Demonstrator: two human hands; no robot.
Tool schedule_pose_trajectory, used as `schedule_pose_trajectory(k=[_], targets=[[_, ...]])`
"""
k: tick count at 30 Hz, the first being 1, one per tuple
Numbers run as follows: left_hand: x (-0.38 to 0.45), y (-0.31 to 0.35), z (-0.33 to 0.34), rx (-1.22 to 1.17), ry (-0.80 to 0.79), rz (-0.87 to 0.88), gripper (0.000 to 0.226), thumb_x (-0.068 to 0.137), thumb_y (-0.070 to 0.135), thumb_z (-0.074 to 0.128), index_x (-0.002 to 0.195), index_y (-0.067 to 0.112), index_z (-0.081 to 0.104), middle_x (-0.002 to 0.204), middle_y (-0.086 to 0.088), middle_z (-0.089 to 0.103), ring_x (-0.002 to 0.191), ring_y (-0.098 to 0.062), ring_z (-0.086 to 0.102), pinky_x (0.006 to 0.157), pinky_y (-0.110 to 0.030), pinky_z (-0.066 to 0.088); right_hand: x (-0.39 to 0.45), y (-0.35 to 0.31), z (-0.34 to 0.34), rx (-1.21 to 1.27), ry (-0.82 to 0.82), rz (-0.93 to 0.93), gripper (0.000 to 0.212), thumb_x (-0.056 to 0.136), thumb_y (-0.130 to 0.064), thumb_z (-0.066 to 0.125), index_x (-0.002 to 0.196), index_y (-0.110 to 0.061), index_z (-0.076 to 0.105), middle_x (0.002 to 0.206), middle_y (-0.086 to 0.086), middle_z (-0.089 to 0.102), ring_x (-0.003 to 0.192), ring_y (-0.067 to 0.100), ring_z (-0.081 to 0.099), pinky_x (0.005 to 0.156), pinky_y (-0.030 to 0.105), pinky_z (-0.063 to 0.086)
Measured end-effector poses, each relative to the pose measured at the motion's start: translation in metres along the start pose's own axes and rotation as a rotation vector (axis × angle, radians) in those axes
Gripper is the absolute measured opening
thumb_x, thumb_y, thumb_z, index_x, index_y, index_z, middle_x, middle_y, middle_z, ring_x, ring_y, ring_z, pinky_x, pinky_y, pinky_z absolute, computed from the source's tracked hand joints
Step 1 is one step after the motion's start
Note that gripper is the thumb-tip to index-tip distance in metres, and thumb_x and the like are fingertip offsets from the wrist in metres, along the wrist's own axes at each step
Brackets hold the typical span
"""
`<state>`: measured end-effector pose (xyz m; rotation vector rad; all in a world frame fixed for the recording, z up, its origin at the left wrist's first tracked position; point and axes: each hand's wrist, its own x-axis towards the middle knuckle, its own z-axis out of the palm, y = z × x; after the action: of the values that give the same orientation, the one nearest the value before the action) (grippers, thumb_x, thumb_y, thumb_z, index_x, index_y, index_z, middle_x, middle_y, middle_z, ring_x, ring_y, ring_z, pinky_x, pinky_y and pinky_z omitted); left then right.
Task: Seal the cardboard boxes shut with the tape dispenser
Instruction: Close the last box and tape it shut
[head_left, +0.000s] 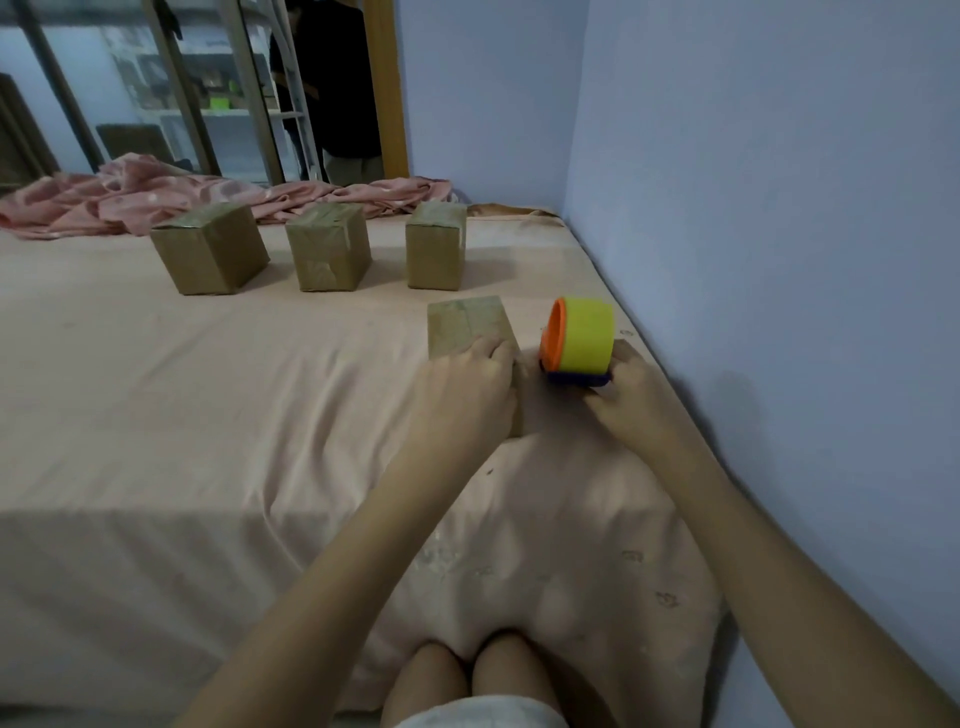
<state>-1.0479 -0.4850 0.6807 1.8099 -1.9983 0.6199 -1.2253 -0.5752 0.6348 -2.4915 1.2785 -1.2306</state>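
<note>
Cardboard, light and stiff: nearest box sat on the bed | my left hand gripped its near end | my right hand held the tape dispenser by its base, just beside | best steadied by corners.

1. We see two bare forearms with no sleeves, and no watch or bracelet shows on either wrist.
2. The left hand is bare, with no glove on it.
3. The right hand is likewise ungloved.
4. At the bottom edge we catch two bare knees side by side.
5. Just below them sits a pale grey hem, probably shorts.
</note>
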Motion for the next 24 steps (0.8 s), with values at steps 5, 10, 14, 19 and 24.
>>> schedule_pose_trajectory(k=[5, 10, 14, 19, 24], targets=[[0.004, 0.000, -0.002, 0.024, 0.002, -0.009, 0.022, 0.084, 0.026, 0.053, 0.103, 0.018, 0.060, 0.102, 0.003, 0.062, 0.082, -0.022, 0.058, 0.054, -0.027, 0.025, -0.019, 0.021, -0.007, 0.126, -0.041, 0.154, 0.042, 0.063, -0.009, 0.053, 0.101, -0.027, 0.058, 0.092, 0.007, 0.063, 0.077, 0.026, 0.060, 0.068, 0.038, 0.052], [0.003, -0.005, 0.001, -0.025, 0.014, 0.012, 0.026, 0.083, 0.025, 0.055, 0.107, 0.017, 0.058, 0.108, 0.002, 0.059, 0.095, -0.019, 0.057, 0.056, -0.027, 0.028, -0.040, 0.029, -0.008, 0.211, -0.076, 0.256, 0.057, 0.061, -0.016, 0.041, 0.106, -0.050, 0.046, 0.104, -0.016, 0.057, 0.094, 0.008, 0.059, 0.075, 0.037, 0.056], [0.001, -0.009, 0.004, -0.063, -0.014, 0.010, 0.035, 0.084, 0.022, 0.055, 0.118, 0.015, 0.054, 0.120, 0.000, 0.051, 0.098, -0.023, 0.054, 0.056, -0.029, 0.031, -0.052, 0.013, -0.013, 0.334, 0.131, 0.267, 0.074, 0.067, 0.011, 0.040, 0.127, -0.032, 0.046, 0.122, -0.023, 0.039, 0.108, -0.010, 0.049, 0.098, 0.030, 0.045], [-0.008, -0.027, 0.006, -0.409, -0.002, 0.064, 0.063, 0.086, 0.028, 0.063, 0.141, 0.014, 0.037, 0.136, -0.002, 0.046, 0.119, -0.023, 0.048, 0.088, -0.033, 0.044, -0.044, -0.045, -0.027, 0.265, 0.570, 0.051, 0.040, 0.074, 0.009, 0.041, 0.111, 0.004, 0.057, 0.117, 0.002, 0.046, 0.105, 0.020, 0.055, 0.094, 0.031, 0.048], [-0.029, -0.048, 0.006, -1.229, 0.067, -0.452, 0.055, 0.098, 0.038, 0.043, 0.149, 0.028, 0.023, 0.145, 0.019, 0.036, 0.129, 0.005, 0.032, 0.102, -0.014, 0.028, -0.024, -0.096, -0.009, 0.555, 0.217, 0.146, 0.043, 0.092, -0.020, 0.037, 0.132, -0.009, 0.050, 0.133, -0.005, 0.051, 0.121, -0.004, 0.045, 0.103, 0.013, 0.033]])
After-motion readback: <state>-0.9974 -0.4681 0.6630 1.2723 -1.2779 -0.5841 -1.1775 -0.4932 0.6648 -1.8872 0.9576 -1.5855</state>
